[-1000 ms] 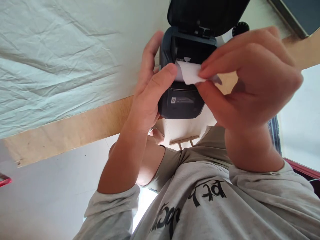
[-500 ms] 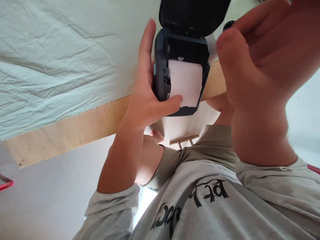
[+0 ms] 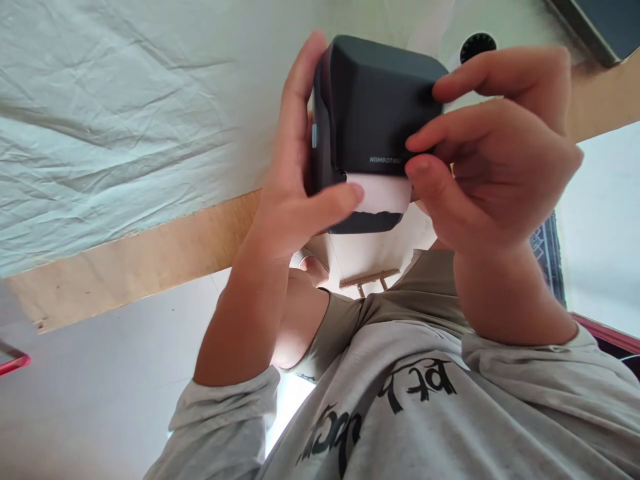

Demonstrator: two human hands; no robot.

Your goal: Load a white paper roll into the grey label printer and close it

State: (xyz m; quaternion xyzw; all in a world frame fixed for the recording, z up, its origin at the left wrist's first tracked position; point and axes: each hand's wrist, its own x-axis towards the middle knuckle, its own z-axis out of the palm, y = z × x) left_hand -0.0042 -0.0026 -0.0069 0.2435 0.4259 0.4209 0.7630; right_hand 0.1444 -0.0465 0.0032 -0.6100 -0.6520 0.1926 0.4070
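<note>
I hold the label printer point(image 3: 373, 113), a small dark box of matte plastic with rounded corners, between both hands in front of my chest. My left hand point(image 3: 295, 173) grips its side, the thumb pressing on the white paper strip point(image 3: 383, 193). My right hand point(image 3: 495, 140) is closed on the lid, fingers on top. The smooth paper comes out from under the shut lid. Behind it is a wrinkled white cloth point(image 3: 125, 113) on a wooden board point(image 3: 140, 267).

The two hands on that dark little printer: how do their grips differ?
The left hand clasps the printer from its side, thumb on the white paper strip. The right hand reaches across the closed lid, fingers on top, thumb at the paper's other end. Both are bare and touch the printer.
</note>
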